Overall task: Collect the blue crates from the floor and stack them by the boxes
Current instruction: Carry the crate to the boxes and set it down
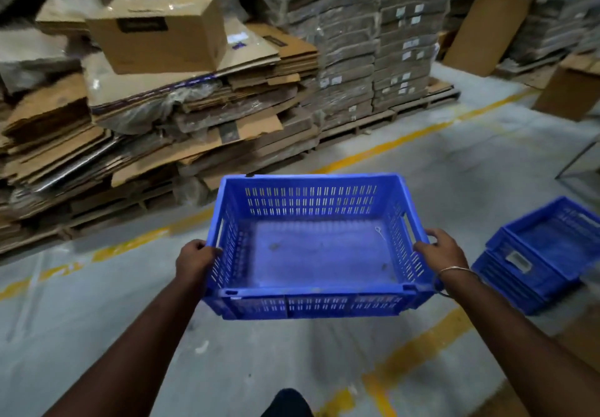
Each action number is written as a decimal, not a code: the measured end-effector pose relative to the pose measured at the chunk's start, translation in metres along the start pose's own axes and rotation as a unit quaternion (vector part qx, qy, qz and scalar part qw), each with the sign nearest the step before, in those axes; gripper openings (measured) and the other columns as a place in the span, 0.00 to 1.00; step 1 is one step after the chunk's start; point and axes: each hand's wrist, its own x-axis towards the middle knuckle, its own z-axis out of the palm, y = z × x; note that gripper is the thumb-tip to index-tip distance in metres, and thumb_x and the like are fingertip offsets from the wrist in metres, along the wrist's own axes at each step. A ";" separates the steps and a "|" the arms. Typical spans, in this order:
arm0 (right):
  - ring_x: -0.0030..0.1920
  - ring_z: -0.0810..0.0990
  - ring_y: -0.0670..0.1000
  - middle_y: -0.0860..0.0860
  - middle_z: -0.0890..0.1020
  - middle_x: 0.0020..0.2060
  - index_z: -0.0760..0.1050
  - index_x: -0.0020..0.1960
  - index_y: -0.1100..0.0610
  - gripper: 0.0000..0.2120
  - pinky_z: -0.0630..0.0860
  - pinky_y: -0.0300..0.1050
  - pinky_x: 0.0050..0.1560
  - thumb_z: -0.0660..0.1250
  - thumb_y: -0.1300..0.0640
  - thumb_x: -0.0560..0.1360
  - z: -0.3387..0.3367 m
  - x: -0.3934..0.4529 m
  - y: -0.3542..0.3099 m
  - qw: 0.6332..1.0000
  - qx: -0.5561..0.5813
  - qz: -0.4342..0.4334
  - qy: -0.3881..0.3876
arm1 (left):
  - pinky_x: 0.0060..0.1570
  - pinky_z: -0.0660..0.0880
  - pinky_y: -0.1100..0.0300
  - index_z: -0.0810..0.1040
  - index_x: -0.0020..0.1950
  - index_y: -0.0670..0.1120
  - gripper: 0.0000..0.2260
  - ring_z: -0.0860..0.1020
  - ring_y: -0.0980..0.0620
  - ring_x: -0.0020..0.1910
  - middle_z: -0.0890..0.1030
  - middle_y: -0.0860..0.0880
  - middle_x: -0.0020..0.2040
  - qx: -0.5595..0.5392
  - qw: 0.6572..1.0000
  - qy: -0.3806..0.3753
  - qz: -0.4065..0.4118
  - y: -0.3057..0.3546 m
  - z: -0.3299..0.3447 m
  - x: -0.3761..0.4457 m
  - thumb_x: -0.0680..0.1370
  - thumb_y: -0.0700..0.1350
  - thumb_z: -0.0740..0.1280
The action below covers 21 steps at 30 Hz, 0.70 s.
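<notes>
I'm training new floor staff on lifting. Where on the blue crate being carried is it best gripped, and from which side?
Grip the carried crate at the slot handles cut into its two short end walls, coming in from the left and right at once. The left hand and right hand hold it there now. The cutouts sit near the rim, so the open, empty crate hangs level.

a grey concrete floor (97, 303) crossed by worn yellow lines (389, 144) runs past wooden pallets (373, 124), and a thin wire frame (581, 163) (only partly in view) stands at the right edge.
</notes>
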 end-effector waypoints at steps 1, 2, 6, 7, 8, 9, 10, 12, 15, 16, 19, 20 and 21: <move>0.43 0.82 0.59 0.57 0.83 0.46 0.74 0.61 0.52 0.18 0.78 0.51 0.46 0.69 0.55 0.71 -0.002 0.017 -0.005 1.000 0.003 0.004 0.008 | 0.50 0.82 0.44 0.82 0.42 0.46 0.14 0.83 0.41 0.43 0.85 0.44 0.40 0.004 1.000 -0.007 0.010 0.017 0.015 0.018 0.61 0.50 0.73; 0.43 0.82 0.59 0.57 0.83 0.46 0.74 0.61 0.52 0.18 0.77 0.50 0.45 0.69 0.55 0.71 -0.004 0.034 -0.008 1.000 0.001 0.012 0.015 | 0.49 0.81 0.44 0.82 0.42 0.46 0.13 0.83 0.41 0.43 0.85 0.44 0.40 0.006 1.000 -0.015 0.023 0.032 0.032 0.036 0.62 0.50 0.74; 0.43 0.81 0.59 0.58 0.83 0.46 0.74 0.62 0.53 0.20 0.78 0.52 0.47 0.70 0.54 0.71 -0.005 0.105 -0.017 0.998 0.011 0.046 0.052 | 0.45 0.80 0.46 0.79 0.39 0.44 0.11 0.81 0.42 0.39 0.82 0.44 0.37 0.016 0.997 -0.055 0.048 0.096 0.103 0.104 0.65 0.49 0.75; 0.42 0.81 0.59 0.57 0.83 0.45 0.74 0.62 0.52 0.20 0.79 0.52 0.47 0.70 0.54 0.71 -0.005 0.123 -0.019 0.996 0.018 0.053 0.063 | 0.45 0.79 0.47 0.79 0.39 0.43 0.10 0.80 0.42 0.39 0.82 0.43 0.37 0.015 0.996 -0.065 0.059 0.111 0.122 0.122 0.66 0.48 0.75; 0.42 0.81 0.58 0.57 0.83 0.44 0.74 0.62 0.52 0.20 0.79 0.52 0.46 0.70 0.54 0.70 -0.005 0.140 -0.022 0.995 0.022 0.066 0.073 | 0.45 0.79 0.47 0.79 0.40 0.43 0.10 0.81 0.41 0.39 0.83 0.42 0.38 0.015 0.995 -0.074 0.060 0.129 0.138 0.136 0.67 0.47 0.75; 0.41 0.81 0.58 0.57 0.82 0.44 0.73 0.61 0.52 0.20 0.79 0.52 0.46 0.70 0.54 0.70 -0.005 0.159 -0.024 0.993 0.026 0.077 0.084 | 0.45 0.80 0.46 0.79 0.40 0.42 0.10 0.82 0.40 0.40 0.83 0.41 0.39 0.015 0.994 -0.083 0.063 0.145 0.155 0.154 0.67 0.47 0.75; 0.41 0.81 0.58 0.57 0.82 0.44 0.73 0.61 0.52 0.20 0.79 0.53 0.46 0.70 0.54 0.70 -0.005 0.176 -0.028 0.991 0.030 0.087 0.093 | 0.46 0.80 0.45 0.80 0.40 0.42 0.10 0.83 0.40 0.41 0.83 0.41 0.39 0.023 0.993 -0.096 0.065 0.161 0.172 0.175 0.67 0.47 0.75; 0.41 0.82 0.59 0.57 0.82 0.44 0.72 0.62 0.52 0.20 0.80 0.57 0.47 0.70 0.55 0.71 -0.007 0.205 -0.038 0.987 0.041 0.108 0.109 | 0.47 0.81 0.42 0.80 0.38 0.42 0.11 0.84 0.39 0.41 0.83 0.41 0.37 0.031 0.988 -0.136 0.066 0.194 0.210 0.217 0.66 0.48 0.76; 0.42 0.80 0.59 0.58 0.80 0.46 0.71 0.63 0.55 0.20 0.79 0.54 0.47 0.70 0.58 0.72 -0.016 0.243 -0.049 0.979 0.056 0.131 0.144 | 0.47 0.82 0.36 0.78 0.37 0.43 0.15 0.83 0.40 0.39 0.83 0.41 0.35 0.040 0.980 -0.182 0.076 0.230 0.279 0.289 0.60 0.52 0.75; 0.42 0.79 0.58 0.59 0.80 0.48 0.71 0.63 0.56 0.20 0.77 0.53 0.47 0.70 0.59 0.73 -0.021 0.252 -0.050 0.975 0.058 0.144 0.159 | 0.47 0.82 0.36 0.76 0.35 0.43 0.14 0.82 0.42 0.37 0.82 0.41 0.35 0.050 0.977 -0.190 0.086 0.246 0.299 0.296 0.61 0.51 0.74; 0.48 0.77 0.58 0.60 0.78 0.54 0.72 0.63 0.60 0.21 0.73 0.50 0.50 0.72 0.60 0.72 -0.037 0.281 -0.043 0.962 0.064 0.173 0.201 | 0.47 0.81 0.38 0.75 0.35 0.42 0.11 0.80 0.43 0.36 0.80 0.40 0.34 0.047 0.967 -0.229 0.099 0.306 0.349 0.283 0.67 0.45 0.76; 0.51 0.77 0.59 0.58 0.77 0.54 0.72 0.63 0.60 0.21 0.71 0.48 0.50 0.72 0.60 0.72 -0.044 0.292 -0.042 0.959 0.063 0.182 0.208 | 0.47 0.81 0.38 0.75 0.35 0.41 0.11 0.80 0.42 0.37 0.80 0.40 0.35 0.049 0.963 -0.243 0.104 0.322 0.371 0.285 0.68 0.43 0.76; 0.53 0.77 0.59 0.56 0.76 0.53 0.72 0.63 0.60 0.21 0.69 0.47 0.49 0.71 0.59 0.72 -0.051 0.304 -0.038 0.955 0.069 0.194 0.214 | 0.48 0.81 0.37 0.76 0.36 0.41 0.10 0.81 0.42 0.38 0.80 0.40 0.36 0.057 0.960 -0.253 0.105 0.335 0.395 0.290 0.68 0.42 0.76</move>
